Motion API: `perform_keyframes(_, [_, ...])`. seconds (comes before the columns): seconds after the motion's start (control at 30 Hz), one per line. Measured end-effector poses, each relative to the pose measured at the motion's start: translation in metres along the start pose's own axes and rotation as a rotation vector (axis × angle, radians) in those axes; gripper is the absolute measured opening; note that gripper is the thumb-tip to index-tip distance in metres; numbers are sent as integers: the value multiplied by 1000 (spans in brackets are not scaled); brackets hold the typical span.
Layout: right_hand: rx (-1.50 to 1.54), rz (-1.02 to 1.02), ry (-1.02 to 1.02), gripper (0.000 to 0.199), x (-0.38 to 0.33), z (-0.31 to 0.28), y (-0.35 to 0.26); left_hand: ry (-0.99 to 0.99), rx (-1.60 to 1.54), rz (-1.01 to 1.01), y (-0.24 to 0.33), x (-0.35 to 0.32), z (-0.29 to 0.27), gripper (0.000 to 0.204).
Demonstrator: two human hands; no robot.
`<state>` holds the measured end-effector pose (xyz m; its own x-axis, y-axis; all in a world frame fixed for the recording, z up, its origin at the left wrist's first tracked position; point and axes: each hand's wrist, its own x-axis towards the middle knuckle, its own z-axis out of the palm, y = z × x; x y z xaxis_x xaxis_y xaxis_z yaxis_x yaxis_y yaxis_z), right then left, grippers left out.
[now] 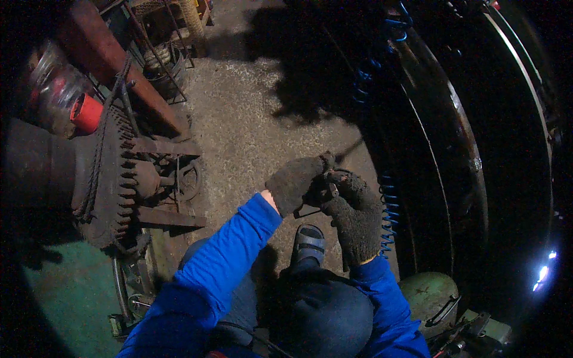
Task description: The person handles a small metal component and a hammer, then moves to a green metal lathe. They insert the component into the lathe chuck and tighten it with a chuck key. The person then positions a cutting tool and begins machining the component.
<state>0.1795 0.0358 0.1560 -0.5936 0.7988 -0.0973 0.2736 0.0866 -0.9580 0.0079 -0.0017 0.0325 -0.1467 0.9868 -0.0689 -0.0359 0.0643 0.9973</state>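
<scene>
Though the left hand's grip (295, 182) is unclear, the right hand (357, 219) pinches dim metal (333, 190).

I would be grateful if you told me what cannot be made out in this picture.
- Head view: the small item between the gloved left hand and gloved right hand is too dark and partly covered by them to identify.
- Head view: details of the right-hand machinery are lost in deep shadow.
- Head view: the right sleeve hides part of the green rounded casing.
</scene>
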Motion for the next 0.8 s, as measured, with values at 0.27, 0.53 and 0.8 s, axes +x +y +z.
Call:
perform_keyframes(0.27, [22,-89,97,47,5,-1,13,-41,-22,177,5,1,1,41])
perform_keyframes(0.53, [97,49,75,54,1,4,4,-77,-86,100,11,-6,-3,45])
perform_keyframes(0.8, [149,42,40,56,3,3,17,-86,-81,152,-3,-2,-3,54])
